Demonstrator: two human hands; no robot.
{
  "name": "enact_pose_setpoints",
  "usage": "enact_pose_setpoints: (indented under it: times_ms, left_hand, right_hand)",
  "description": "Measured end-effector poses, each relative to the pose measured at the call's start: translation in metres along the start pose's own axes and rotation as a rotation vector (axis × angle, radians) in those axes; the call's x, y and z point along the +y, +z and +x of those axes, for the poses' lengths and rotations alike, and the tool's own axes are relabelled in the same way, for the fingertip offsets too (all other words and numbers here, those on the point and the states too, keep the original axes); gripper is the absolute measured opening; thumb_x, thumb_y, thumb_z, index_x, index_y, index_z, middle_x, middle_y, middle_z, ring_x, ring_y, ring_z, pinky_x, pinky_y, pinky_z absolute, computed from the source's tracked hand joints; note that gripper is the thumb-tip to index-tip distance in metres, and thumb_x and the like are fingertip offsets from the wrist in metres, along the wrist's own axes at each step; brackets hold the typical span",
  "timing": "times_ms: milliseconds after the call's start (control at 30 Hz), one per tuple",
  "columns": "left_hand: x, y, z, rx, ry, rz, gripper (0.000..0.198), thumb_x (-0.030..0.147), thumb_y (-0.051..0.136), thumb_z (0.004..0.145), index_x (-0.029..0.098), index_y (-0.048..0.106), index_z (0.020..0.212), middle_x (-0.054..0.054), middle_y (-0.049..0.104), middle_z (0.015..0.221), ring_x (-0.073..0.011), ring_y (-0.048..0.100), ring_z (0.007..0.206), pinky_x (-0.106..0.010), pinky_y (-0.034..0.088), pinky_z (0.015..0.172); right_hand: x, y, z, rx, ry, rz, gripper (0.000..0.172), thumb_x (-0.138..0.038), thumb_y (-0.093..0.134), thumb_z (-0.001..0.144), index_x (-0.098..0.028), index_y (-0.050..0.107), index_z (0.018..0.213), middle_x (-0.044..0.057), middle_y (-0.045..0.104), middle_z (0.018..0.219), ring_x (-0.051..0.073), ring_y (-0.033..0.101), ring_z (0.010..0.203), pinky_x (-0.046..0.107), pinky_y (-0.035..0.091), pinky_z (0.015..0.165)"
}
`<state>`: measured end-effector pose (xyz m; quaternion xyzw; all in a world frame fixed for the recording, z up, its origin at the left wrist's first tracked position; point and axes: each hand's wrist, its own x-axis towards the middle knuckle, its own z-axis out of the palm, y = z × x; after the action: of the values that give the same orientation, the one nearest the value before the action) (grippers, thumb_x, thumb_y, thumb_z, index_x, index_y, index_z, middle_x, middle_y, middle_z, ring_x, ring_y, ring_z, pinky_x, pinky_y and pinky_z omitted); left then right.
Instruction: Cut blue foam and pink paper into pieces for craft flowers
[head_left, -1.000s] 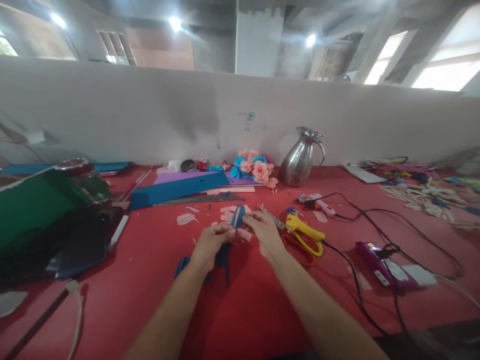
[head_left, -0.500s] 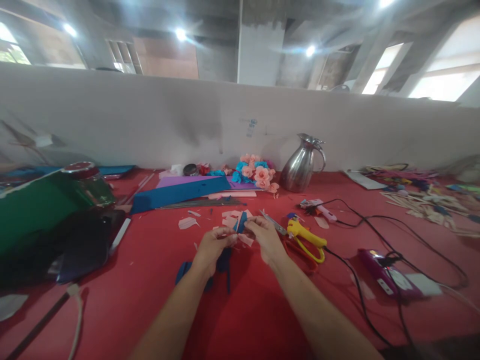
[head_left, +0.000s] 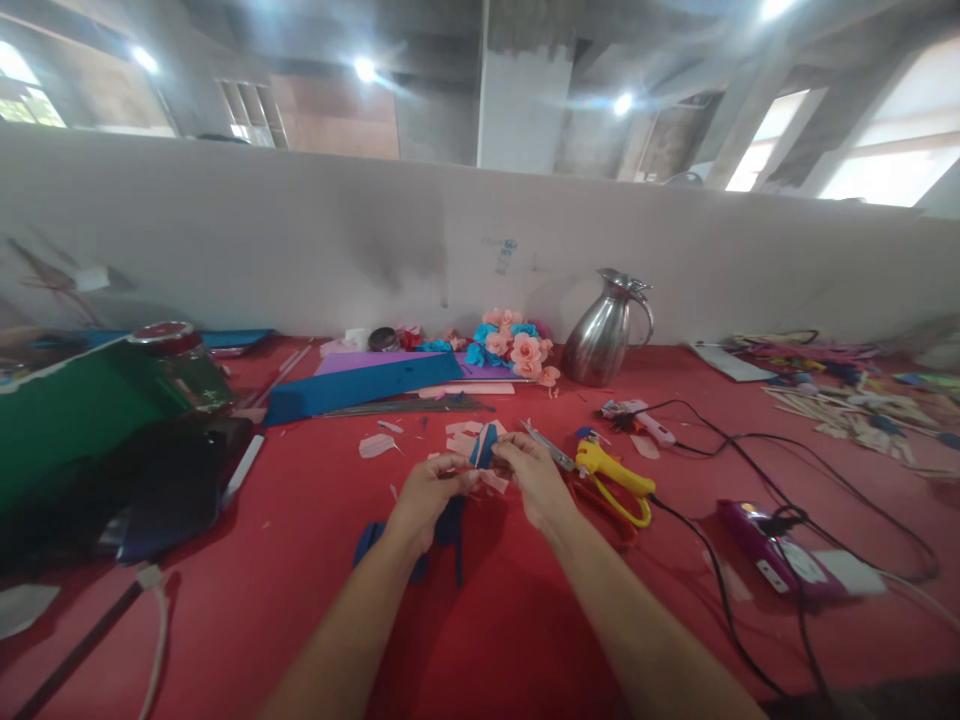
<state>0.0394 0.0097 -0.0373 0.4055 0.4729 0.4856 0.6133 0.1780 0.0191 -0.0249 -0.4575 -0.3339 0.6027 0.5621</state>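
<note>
Over the middle of the red table, a small piece of blue paper (head_left: 486,448) is pinched between my two hands. My left hand (head_left: 429,495) grips its lower left side, thumb and fingers pressed together. From the right, my right hand (head_left: 531,470) holds the other edge with its fingertips closed. Pink paper pieces (head_left: 463,430) lie just behind and below the fingers. Dark blue paper pieces (head_left: 367,545) rest on the table by my left wrist, partly covered by it. Right of my right hand are scissors (head_left: 553,446) and a yellow glue gun (head_left: 611,468).
Pink and blue paper flowers (head_left: 517,345) and a steel jug (head_left: 602,335) stand at the back. A long blue paper strip (head_left: 367,385) lies left of them. Black cables run from a purple power strip (head_left: 776,550). A lidded jar (head_left: 184,370) stands at left.
The blue paper has turned slightly in my fingers and shows a little more of its face. Both hands keep nearly the same place; the whole view has shifted slightly.
</note>
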Motion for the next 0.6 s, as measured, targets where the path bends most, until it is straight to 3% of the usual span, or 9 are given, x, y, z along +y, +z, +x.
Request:
enact_pose_setpoints:
  times_ms: [233, 600]
  left_hand:
    - [-0.0002, -0.0013, 0.0001, -0.030, 0.020, 0.028, 0.021, 0.025, 0.078, 0.050, 0.015, 0.069, 0.066, 0.000, 0.064, 0.060, -0.0106, 0.056, 0.054, -0.022, 0.043, 0.059]
    - [0.0032, 0.0010, -0.0019, -0.038, 0.047, 0.089, 0.018, 0.022, 0.076, 0.050, 0.015, 0.071, 0.067, -0.002, 0.067, 0.064, -0.0134, 0.058, 0.056, -0.026, 0.044, 0.063]
  right_hand:
    - [-0.0046, -0.0007, -0.0027, -0.023, -0.018, 0.001, 0.014, -0.026, 0.067, 0.053, -0.019, 0.056, 0.056, -0.005, 0.059, 0.056, 0.009, 0.053, 0.055, 0.022, 0.039, 0.058]
    - [-0.0056, -0.0053, -0.0019, -0.097, -0.075, -0.077, 0.012, -0.030, 0.066, 0.060, -0.020, 0.069, 0.066, 0.000, 0.068, 0.068, 0.013, 0.056, 0.062, 0.025, 0.040, 0.064]
